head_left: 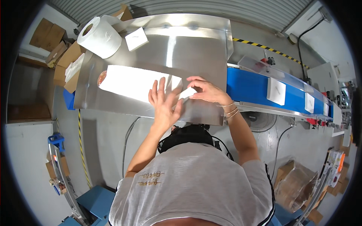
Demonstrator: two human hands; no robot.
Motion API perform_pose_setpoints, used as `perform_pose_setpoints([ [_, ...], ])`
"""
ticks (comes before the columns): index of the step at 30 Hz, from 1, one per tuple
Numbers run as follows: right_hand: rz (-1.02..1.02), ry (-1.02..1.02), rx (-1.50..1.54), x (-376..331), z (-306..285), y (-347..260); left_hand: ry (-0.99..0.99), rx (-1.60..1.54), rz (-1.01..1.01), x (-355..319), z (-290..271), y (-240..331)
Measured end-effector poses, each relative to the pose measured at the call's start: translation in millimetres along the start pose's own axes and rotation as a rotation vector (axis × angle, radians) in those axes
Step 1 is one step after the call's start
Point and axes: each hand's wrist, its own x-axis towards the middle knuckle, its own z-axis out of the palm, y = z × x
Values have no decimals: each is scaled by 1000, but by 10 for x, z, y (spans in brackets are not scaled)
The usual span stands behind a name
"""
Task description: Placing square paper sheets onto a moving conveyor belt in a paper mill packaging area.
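A long white row, perhaps of thin flat pieces packed together (pixel 130 82), lies on the steel table (pixel 151 52). Its left end shows a rounded reddish-brown face. My left hand (pixel 164 107) rests over the row's right part, fingers spread and palm down. Just beyond that end, my right hand (pixel 207 92) pinches a small white folded-looking piece (pixel 187 93) between thumb and fingers. The left thumb is close to this piece; whether it touches cannot be told. Toward the table's back left lies a white square packet (pixel 136 39), near a large white roll (pixel 103 39).
A blue conveyor belt (pixel 249 84) adjoins the table's right edge, carrying white square packets (pixel 276 91) beneath a clear guard (pixel 260 66). An open cardboard box (pixel 69 71) stands at the table's left. A fan (pixel 259 121) is below the conveyor. Cables hang to the floor.
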Motion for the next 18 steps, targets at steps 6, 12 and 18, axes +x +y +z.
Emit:
perform_pose_setpoints([
  [6, 214, 677, 488, -660, -254, 686, 89, 104, -81, -60, 50, -249],
  [12, 881, 1064, -1120, -1324, -884, 937, 113, 67, -74, -23, 52, -208],
  [18, 146, 266, -184, -306, -256, -167, 32, 39, -30, -40, -8, -212],
])
